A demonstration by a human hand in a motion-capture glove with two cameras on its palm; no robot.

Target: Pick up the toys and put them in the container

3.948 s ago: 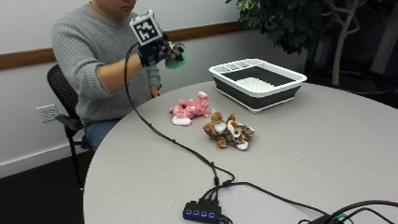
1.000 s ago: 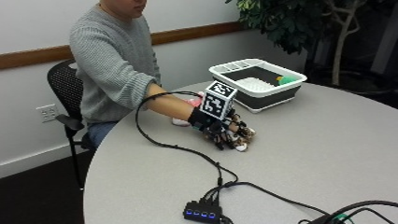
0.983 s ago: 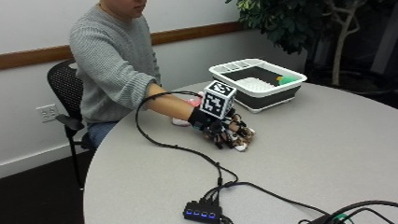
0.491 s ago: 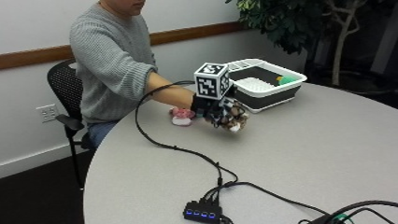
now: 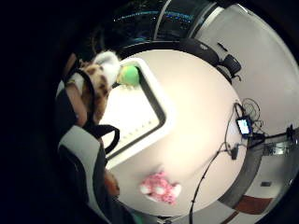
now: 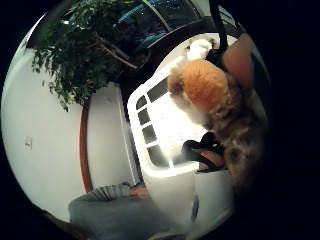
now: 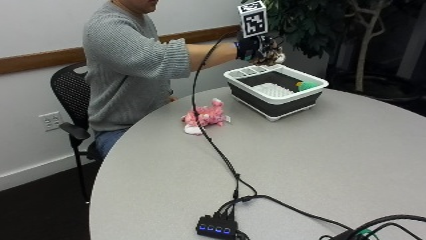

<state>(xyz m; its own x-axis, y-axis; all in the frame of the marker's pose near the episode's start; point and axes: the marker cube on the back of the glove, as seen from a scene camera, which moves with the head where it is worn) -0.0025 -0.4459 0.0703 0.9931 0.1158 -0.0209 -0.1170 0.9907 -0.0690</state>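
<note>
A person in a grey knitted sweater (image 7: 126, 65) sat on a black mesh office chair (image 7: 70, 100) at the left of the round grey table (image 7: 279, 165). Near the table's edge in front of that person lay a pink plush toy (image 7: 204, 115), on its own and well apart from the container. Further right, the gloved right hand (image 7: 256, 47) was raised in the air above the near corner of the white-rimmed, dark-walled rectangular plastic container (image 7: 276, 91). Its fingers were curled round a brown, spotted plush animal with white paws (image 7: 273, 51), which the thumb-side palm view showed pressed against the palm, its orange-brown head (image 6: 205, 85) over the container's slotted white rim (image 6: 150, 135). Inside the container, at its far right corner, sat a small green toy (image 7: 307, 86). A leafy potted plant (image 7: 319, 25) stood behind the table on the right.
</note>
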